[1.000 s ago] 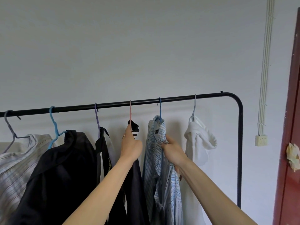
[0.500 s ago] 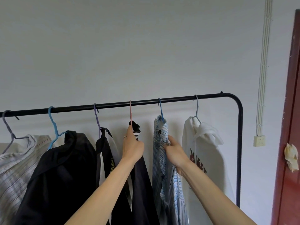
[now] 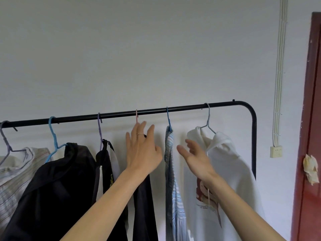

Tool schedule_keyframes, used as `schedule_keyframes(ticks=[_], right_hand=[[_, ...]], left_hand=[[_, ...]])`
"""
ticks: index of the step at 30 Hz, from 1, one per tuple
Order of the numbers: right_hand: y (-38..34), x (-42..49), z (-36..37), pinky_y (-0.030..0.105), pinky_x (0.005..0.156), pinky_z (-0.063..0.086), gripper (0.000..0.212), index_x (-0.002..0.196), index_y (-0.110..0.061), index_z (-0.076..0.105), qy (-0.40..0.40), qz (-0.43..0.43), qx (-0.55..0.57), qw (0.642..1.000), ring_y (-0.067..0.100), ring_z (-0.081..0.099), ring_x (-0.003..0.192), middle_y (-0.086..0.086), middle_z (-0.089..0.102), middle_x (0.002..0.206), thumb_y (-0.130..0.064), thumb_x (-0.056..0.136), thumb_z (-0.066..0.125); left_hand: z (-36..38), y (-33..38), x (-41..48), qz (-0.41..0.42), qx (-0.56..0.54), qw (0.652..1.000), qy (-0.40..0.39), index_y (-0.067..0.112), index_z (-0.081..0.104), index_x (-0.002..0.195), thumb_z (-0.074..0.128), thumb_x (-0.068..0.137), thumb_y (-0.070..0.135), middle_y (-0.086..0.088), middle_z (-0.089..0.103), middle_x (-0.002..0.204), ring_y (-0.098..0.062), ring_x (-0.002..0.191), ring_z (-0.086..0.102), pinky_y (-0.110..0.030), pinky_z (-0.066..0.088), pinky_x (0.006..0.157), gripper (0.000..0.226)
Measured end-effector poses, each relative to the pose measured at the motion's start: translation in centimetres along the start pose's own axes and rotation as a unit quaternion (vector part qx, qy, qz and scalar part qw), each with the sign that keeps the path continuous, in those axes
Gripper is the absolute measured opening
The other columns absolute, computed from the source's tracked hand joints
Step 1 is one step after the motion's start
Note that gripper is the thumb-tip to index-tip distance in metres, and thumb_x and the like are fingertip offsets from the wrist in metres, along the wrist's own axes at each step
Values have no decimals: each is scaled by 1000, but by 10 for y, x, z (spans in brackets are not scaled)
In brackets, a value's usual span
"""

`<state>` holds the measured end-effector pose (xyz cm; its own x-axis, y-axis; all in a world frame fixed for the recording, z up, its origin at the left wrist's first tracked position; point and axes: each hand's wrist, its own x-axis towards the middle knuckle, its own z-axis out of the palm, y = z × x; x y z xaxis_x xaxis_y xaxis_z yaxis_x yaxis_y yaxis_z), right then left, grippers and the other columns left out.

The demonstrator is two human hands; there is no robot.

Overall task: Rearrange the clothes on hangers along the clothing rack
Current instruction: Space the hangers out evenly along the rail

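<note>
A black clothing rack bar (image 3: 187,108) runs across the view and bends down at the right. Several garments hang from it on coloured hangers: a striped shirt (image 3: 15,171) far left, a black jacket (image 3: 52,185), a black-and-white garment (image 3: 106,164), a dark garment (image 3: 144,206) on a pink hanger (image 3: 136,115), a blue striped shirt (image 3: 171,171) on a blue hanger (image 3: 168,117), and a white hoodie (image 3: 225,167) at the right. My left hand (image 3: 141,150) is open in front of the pink hanger, fingers spread. My right hand (image 3: 194,155) is open between the striped shirt and the hoodie, holding nothing.
A white wall is behind the rack. A cable conduit (image 3: 279,75) runs down to a wall socket (image 3: 275,151) at the right. A dark red door (image 3: 311,136) stands at the far right with crumpled paper (image 3: 311,168) stuck on it.
Both hands have let go of the garments and opened. The white hoodie has turned to face me and slid right; the blue striped shirt now hangs edge-on.
</note>
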<state>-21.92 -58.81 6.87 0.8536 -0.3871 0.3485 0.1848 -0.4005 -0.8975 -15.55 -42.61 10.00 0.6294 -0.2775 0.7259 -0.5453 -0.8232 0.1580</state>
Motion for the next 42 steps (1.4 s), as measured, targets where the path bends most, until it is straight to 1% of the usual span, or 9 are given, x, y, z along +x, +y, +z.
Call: schedule_keyframes(ticks=[3, 6, 11, 14, 22, 27, 32, 38, 42], right_hand=[[0, -2, -29, 35, 112, 33, 56, 140, -21, 45, 139, -106, -148, 973, 19, 37, 136, -1, 43, 147, -45, 91, 59], [9, 5, -61, 43, 113, 29, 64, 145, -16, 37, 208, -80, -301, 927, 29, 24, 142, 10, 34, 152, -43, 91, 57], [31, 15, -92, 41, 84, 50, 61, 144, -16, 34, 116, 51, -361, 924, 32, 55, 107, 10, 58, 120, -40, 91, 52], [35, 17, -97, 35, 68, 48, 48, 136, -23, 40, 97, 59, -349, 930, 27, 59, 82, 2, 62, 92, -42, 92, 48], [29, 40, -89, 36, 75, 43, 44, 120, -8, 46, 39, 81, -288, 953, 32, 58, 94, 12, 63, 108, -45, 96, 41], [33, 41, -90, 34, 62, 38, 21, 96, -9, 57, 75, 17, -181, 981, 28, 57, 77, 5, 63, 83, -23, 94, 42], [34, 46, -110, 32, 57, 35, 19, 88, -8, 59, 116, 2, -156, 981, 24, 51, 66, 2, 59, 71, -19, 91, 44], [51, 48, -118, 27, 55, 31, 20, 97, -16, 59, 95, -12, -227, 969, 26, 55, 72, -5, 57, 68, -29, 95, 44], [57, 46, -116, 30, 68, 39, 25, 118, -24, 57, 64, -13, -223, 973, 22, 55, 81, -10, 56, 76, -32, 95, 50]], left_hand=[[-7, 22, 8, 33, -64, 997, -35, 19, 18, 152, 45, 94, 33, -2, 16, 159, -19, 147, 6, -36, 11, 119, 66], [3, 40, 15, -53, -227, 961, -150, 20, 5, 154, 51, 91, 28, -4, 17, 158, -22, 142, 21, -33, 28, 112, 78], [23, 44, 18, -189, -333, 886, -261, 17, 13, 151, 50, 86, 15, -8, 40, 138, -17, 105, 49, -30, 44, 78, 75], [30, 49, 14, -187, -332, 880, -284, 27, 13, 152, 45, 83, 12, -5, 43, 138, -23, 110, 51, -33, 46, 86, 77], [37, 77, 14, -170, -361, 891, -217, 14, 16, 152, 34, 87, -9, -13, 31, 152, -30, 137, 34, -41, 31, 113, 72], [48, 90, 17, -189, -419, 875, -150, 20, 20, 153, 30, 84, -13, 7, 27, 156, -16, 144, 26, -26, 22, 115, 78], [67, 98, 26, -215, -431, 867, -130, 13, 40, 143, 32, 83, -12, -9, 48, 143, -28, 132, 43, -45, 35, 111, 66], [87, 117, 29, -215, -488, 839, -107, 21, 22, 153, 30, 80, -18, 7, 27, 156, -10, 144, 25, -16, 15, 104, 83], [91, 115, 28, -214, -475, 848, -100, 26, 16, 154, 32, 81, -18, 8, 27, 156, -11, 141, 29, -3, 26, 91, 87]])
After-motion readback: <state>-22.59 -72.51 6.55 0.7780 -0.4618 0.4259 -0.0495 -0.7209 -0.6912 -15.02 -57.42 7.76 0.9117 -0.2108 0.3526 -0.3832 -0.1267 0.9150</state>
